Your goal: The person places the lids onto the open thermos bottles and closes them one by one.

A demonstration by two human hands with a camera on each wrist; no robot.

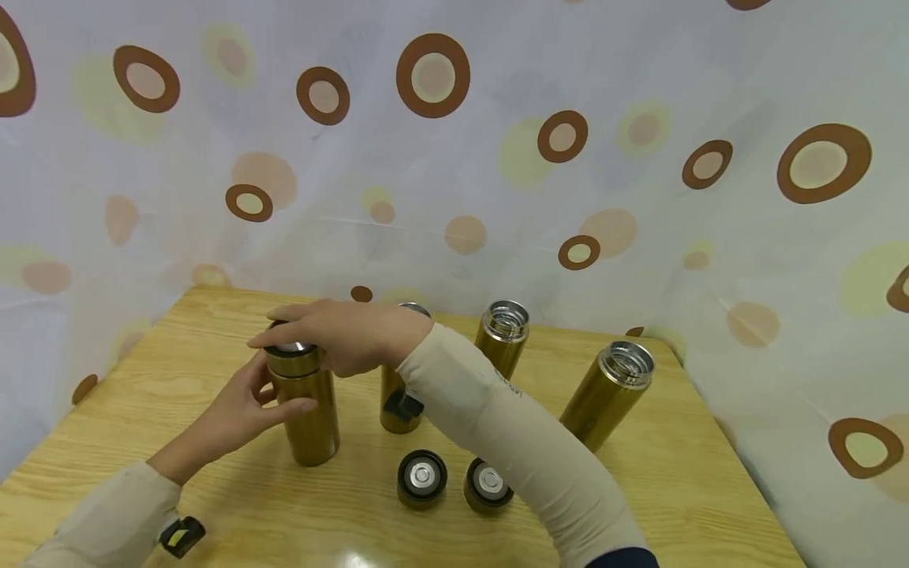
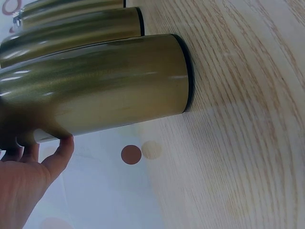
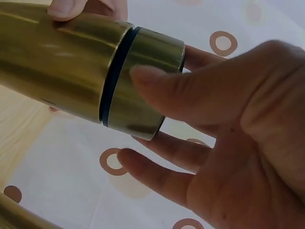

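Observation:
A gold vacuum flask (image 1: 310, 426) stands upright at the left of the table, its gold lid (image 3: 157, 50) on top. My left hand (image 1: 234, 414) grips the flask body, thumb on the near side; in the left wrist view its fingertips touch the gold wall (image 2: 109, 86). From above, my right hand (image 1: 351, 335) holds the lid, with the thumb on one side and fingers on the other. A dark seam shows between lid and body in the right wrist view. Just right of it stands another gold flask (image 1: 394, 386), its top partly hidden behind my right wrist.
Two lidless gold flasks, one at the back (image 1: 503, 335) and one at the right (image 1: 604, 398), show steel rims. Two loose lids (image 1: 422, 477) lie underside up near the front, one partly behind my right sleeve. A patterned cloth (image 1: 454, 158) hangs behind the wooden table (image 1: 682, 481).

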